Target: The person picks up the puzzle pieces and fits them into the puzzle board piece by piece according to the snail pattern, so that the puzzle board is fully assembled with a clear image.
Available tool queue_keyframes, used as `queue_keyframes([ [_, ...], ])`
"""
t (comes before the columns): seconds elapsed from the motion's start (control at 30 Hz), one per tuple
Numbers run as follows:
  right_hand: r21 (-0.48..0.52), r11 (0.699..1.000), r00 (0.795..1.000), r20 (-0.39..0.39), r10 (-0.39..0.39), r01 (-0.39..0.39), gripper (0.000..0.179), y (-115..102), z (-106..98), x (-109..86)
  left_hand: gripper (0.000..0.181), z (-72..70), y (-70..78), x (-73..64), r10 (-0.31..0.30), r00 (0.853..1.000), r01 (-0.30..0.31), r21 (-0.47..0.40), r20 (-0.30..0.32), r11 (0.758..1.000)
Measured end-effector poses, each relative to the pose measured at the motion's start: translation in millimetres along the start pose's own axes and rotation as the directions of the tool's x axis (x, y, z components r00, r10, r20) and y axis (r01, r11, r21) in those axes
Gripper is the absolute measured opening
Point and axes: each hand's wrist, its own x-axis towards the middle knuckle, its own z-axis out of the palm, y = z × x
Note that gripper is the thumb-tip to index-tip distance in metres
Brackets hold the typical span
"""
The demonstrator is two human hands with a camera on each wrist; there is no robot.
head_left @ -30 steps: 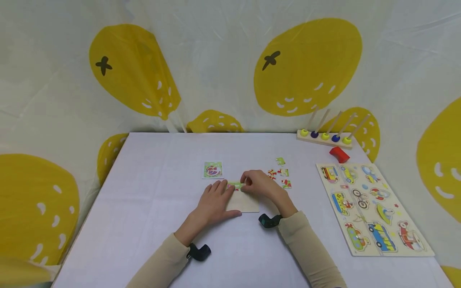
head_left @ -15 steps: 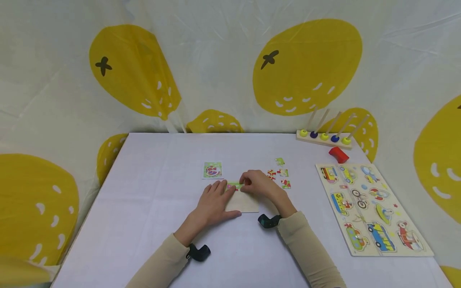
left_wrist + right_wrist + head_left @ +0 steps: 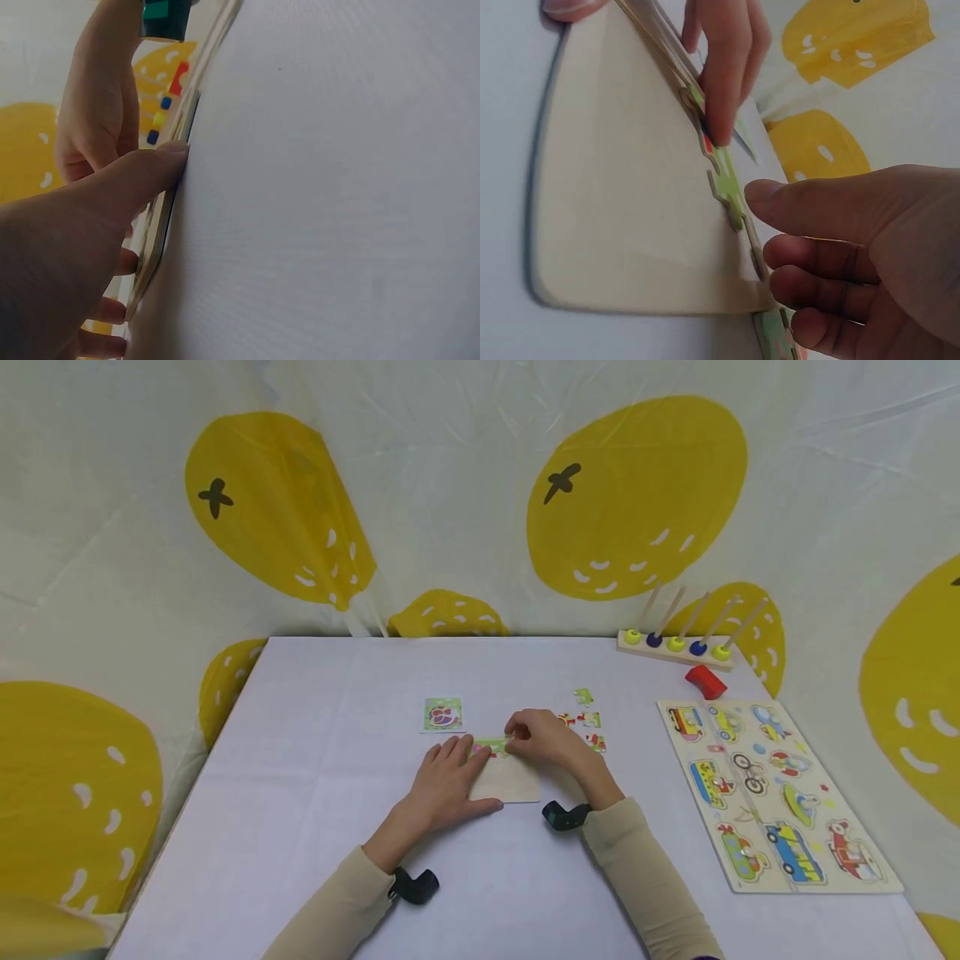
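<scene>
You are resting your left hand (image 3: 447, 782) across the left side of the pale board (image 3: 506, 783), its fingers spreading over the far edge and its thumb lying at the near edge. Your right hand (image 3: 546, 742) is curling its fingers at the board's far edge, beside a green puzzle piece (image 3: 726, 186); whether it is touching or pinching that piece, you cannot tell. A gap is showing between your hands. The green piece is lying on the board, along its far edge.

Beyond the board, to its left, a picture card (image 3: 442, 715) is lying flat; beyond it, to its right, loose pieces (image 3: 591, 720) are lying. Well to the board's right, a vehicle puzzle (image 3: 746, 739) is lying on the white surface (image 3: 262, 793). Farther beyond the board, to its right, a red block (image 3: 706, 682) and a peg stand (image 3: 675, 652) are sitting.
</scene>
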Motion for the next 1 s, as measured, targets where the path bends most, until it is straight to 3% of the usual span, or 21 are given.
queue_keyframes([
  [0.3,-0.002,0.998,0.994,-0.096,0.058,-0.059,0.026,19,-12,0.9,0.084,2.9,-0.8,-1.1,-0.004,1.0,0.004,-0.015,-0.005,1.0],
  [0.6,0.006,0.989,0.972,-0.183,0.146,-0.147,0.041,39,-27,1.8,0.085,3.4,-1.1,-0.8,-0.018,1.0,0.018,-0.02,0.014,1.0],
  [1.0,-0.023,0.981,0.961,-0.205,0.186,-0.194,0.053,67,-47,5.4,0.085,1.4,0.5,-0.9,-0.014,1.0,0.015,-0.029,0.009,0.999],
])
